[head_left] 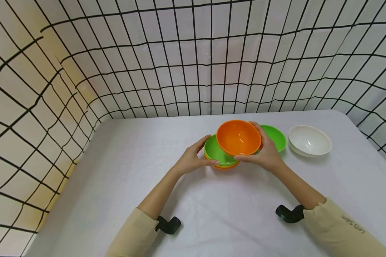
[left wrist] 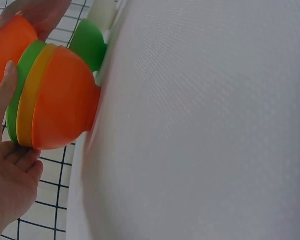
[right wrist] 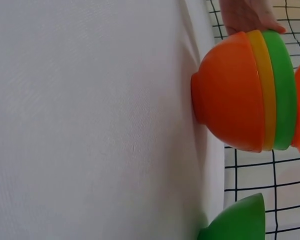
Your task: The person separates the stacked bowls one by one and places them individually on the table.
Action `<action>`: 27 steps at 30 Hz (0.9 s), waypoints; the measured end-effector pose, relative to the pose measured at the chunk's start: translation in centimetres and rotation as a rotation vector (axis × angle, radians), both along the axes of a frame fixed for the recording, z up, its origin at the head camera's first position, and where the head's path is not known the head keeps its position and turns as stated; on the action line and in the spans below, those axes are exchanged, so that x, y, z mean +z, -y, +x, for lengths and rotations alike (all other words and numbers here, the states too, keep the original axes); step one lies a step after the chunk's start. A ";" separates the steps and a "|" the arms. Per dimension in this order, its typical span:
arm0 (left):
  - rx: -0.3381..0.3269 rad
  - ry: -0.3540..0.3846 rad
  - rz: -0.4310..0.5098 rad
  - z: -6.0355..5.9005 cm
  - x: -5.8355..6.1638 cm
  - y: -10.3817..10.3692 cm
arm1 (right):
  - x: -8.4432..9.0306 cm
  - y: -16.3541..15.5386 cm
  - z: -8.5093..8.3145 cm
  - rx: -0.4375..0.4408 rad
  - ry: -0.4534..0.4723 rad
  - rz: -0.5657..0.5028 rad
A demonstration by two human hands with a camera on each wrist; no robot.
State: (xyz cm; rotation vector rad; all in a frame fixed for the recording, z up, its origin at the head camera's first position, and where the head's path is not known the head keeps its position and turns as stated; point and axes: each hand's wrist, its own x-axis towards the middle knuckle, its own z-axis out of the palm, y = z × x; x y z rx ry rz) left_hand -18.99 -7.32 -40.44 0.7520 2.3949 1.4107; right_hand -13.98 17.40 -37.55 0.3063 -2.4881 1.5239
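A stack of nested bowls (head_left: 219,157) stands mid-table: orange at the bottom (left wrist: 65,107), yellow in the middle, green on top (right wrist: 282,85). My left hand (head_left: 193,159) holds the stack's left rim, thumb on the near edge. My right hand (head_left: 266,151) grips a separate orange bowl (head_left: 238,137), tilted toward me and held just above the right side of the stack. Behind that hand sits a lone green bowl (head_left: 275,137), partly hidden.
A white bowl (head_left: 309,140) stands at the right on the white tablecloth (head_left: 148,171). Black-grid white netting (head_left: 180,64) walls the table on the back and both sides. Black wrist camera mounts (head_left: 168,225) sit near my sleeves.
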 end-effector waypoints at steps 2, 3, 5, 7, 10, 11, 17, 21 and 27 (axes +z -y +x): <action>0.000 0.003 -0.002 0.0 0.0 0.0 | 0.1 -0.2 0.0 -0.004 0.001 -0.009; 0.000 0.005 -0.003 0.0 0.0 0.0 | 0.1 -0.3 0.1 -0.006 0.002 -0.011; 0.005 0.010 -0.007 -0.1 0.0 0.0 | 0.2 -0.6 0.2 -0.014 0.006 -0.013; 0.008 0.010 -0.009 -0.1 -0.1 0.0 | 0.2 -0.9 0.3 -0.023 0.006 -0.027; 0.013 0.010 -0.011 -0.1 -0.1 0.0 | 0.2 -1.7 0.5 -0.045 -0.005 -0.049; 0.014 0.011 -0.013 -0.1 -0.1 0.0 | 0.1 -2.0 0.5 -0.053 -0.013 -0.058; 0.019 0.015 -0.015 -0.1 0.1 -0.2 | 0.1 -4.0 1.0 -0.118 -0.046 -0.054; 0.022 0.014 -0.010 -0.1 0.0 -0.2 | 0.2 -5.3 1.4 -0.155 -0.055 -0.062; 0.026 0.011 -0.016 -0.1 -0.1 -0.3 | 0.0 -6.8 1.6 -0.199 -0.069 -0.044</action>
